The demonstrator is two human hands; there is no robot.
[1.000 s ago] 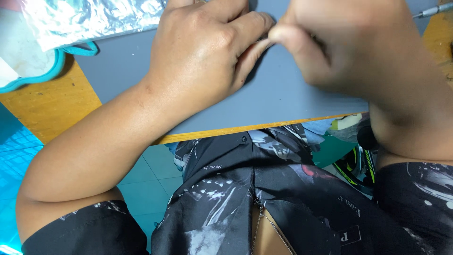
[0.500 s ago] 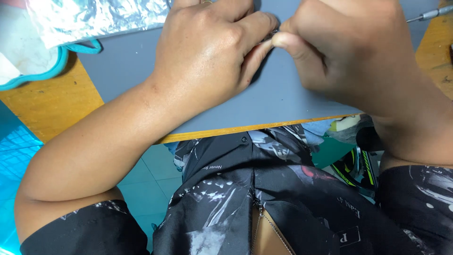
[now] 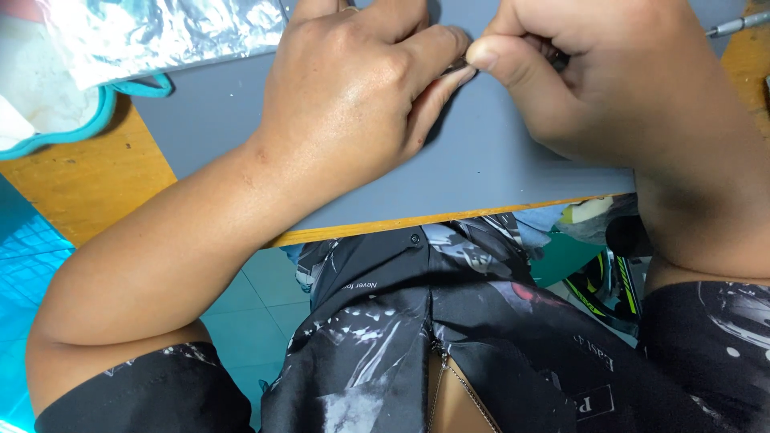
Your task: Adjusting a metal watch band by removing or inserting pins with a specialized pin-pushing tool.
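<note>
Top centre of frame: left hand (image 3: 361,88) & right hand (image 3: 609,80) both pinched shut on a tiny part (image 3: 464,70), mostly hidden, over grey mat (image 3: 481,168). Keep wrists braced on mat, grip light.

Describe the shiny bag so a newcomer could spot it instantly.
Start at the grey mat on the wooden table. Off its upper-left corner, left of the left hand, lies a crinkled silvery foil bag. It is the only reflective, wrinkled thing there.

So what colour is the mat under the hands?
Plain grey. The mat lies on an orange-brown wooden table, seen best in the head view.
</note>
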